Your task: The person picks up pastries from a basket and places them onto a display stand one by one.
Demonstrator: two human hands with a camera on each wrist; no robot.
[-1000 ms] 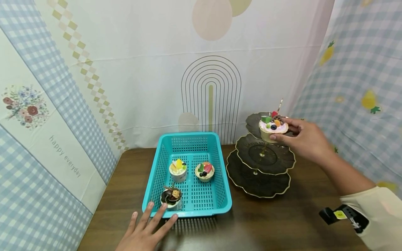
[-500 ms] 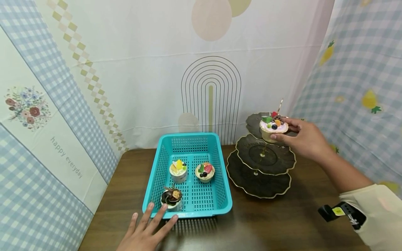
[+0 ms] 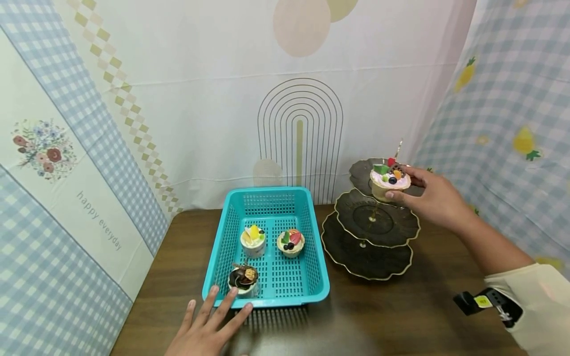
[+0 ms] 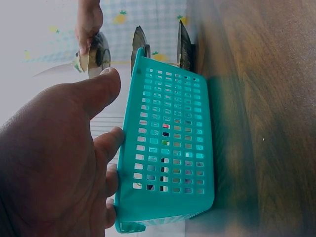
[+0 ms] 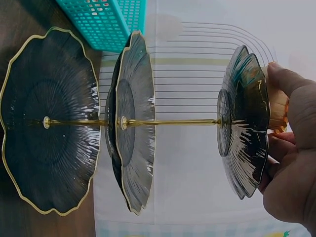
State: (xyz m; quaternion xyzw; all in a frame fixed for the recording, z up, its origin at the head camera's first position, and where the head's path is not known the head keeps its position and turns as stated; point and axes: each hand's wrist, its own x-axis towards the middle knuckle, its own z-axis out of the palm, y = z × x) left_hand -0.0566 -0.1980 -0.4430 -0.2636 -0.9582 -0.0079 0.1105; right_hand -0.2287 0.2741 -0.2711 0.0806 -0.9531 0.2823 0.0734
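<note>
My right hand pinches a pink-cream cupcake topped with berries and a chocolate lattice piece, thumb in front. The cupcake is at the top tier of a dark, gold-rimmed three-tier stand; whether its base touches the plate I cannot tell. In the right wrist view, the pale cup shows beyond the top plate. My left hand has its fingers spread at the front rim of a turquoise basket. Inside are a chocolate cupcake, a lemon-topped one and a strawberry-topped one.
Basket and stand sit side by side on a brown wooden table. Patterned cloth hangs behind, and checked cloth drapes along the right side. A black strap device is on the right sleeve.
Very little differs. The right hand and its cupcake have shifted slightly to the right at the top tier, and the left hand stays at the basket rim.
</note>
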